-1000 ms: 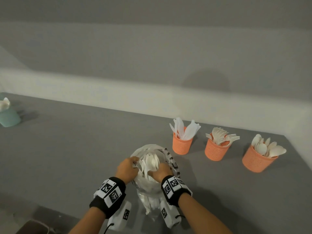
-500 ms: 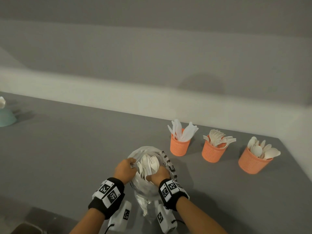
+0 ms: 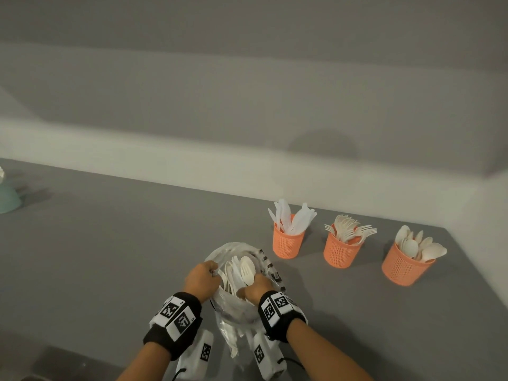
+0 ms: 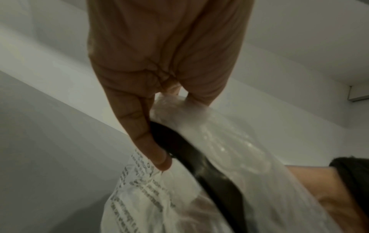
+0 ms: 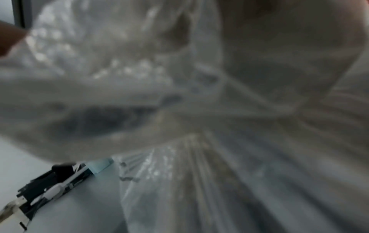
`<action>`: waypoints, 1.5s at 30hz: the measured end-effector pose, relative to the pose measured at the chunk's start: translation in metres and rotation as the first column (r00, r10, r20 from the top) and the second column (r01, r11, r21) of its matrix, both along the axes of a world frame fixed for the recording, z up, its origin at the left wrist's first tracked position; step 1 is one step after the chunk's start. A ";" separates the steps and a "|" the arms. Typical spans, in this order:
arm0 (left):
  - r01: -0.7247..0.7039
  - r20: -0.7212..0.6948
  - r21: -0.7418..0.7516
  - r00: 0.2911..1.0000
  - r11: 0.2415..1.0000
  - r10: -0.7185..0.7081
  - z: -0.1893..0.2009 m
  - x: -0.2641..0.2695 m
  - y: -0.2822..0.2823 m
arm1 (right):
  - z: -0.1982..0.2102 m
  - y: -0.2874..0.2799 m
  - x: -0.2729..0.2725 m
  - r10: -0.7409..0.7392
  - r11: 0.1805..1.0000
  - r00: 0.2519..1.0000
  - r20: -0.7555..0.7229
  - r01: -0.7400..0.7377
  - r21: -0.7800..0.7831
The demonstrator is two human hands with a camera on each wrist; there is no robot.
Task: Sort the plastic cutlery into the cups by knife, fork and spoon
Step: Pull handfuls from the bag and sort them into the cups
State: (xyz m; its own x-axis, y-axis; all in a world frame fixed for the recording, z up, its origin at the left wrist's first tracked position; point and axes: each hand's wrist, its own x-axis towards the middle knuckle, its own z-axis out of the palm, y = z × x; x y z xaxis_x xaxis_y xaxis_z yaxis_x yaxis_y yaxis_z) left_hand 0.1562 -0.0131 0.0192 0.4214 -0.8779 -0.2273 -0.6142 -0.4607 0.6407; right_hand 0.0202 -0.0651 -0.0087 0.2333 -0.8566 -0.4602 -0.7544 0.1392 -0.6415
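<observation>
Both hands are clamped on the mouth of a crinkly clear plastic bag stuffed with white plastic cutlery. Left hand pinches the left edge of the bag opening with curled fingers; in the left wrist view you can see the film bunched between thumb and fingers, plus a dark band and some printed text on the bag. Right hand is curled around the right side of the rim, so the bag sits held open between the two, near the front of the grey tabletop. Right wrist view is pretty much just blurry plastic, can't make out finger detail there. Both wrists have black bands with square black-and-white markers.

Way off at the left edge there's a pale teal bowl-ish thing, half cut off.

To the right of the bag, three orange mesh cups in a row near the back wall, standing apart from each other: knife cup just beyond the bag, full of white knives, then the fork cup in the middle, then the spoon cup farthest right with cream spoons sticking out.
</observation>
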 end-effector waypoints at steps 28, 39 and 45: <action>0.068 -0.977 0.189 0.111 0.980 0.181 0.048 -0.142 -0.036 | 0.110 -0.038 -0.106 -0.294 0.750 0.290 0.911 0.661 0.032; 0.093 -0.998 0.060 0.027 0.994 0.058 0.064 -0.211 -0.067 | 0.099 -0.040 -0.151 -0.385 0.750 0.352 0.853 0.659 0.066; 0.448 -0.880 -0.145 0.350 0.882 -0.322 0.057 -0.221 -0.080 | 0.098 -0.062 -0.178 -0.454 0.718 0.322 0.831 0.684 0.127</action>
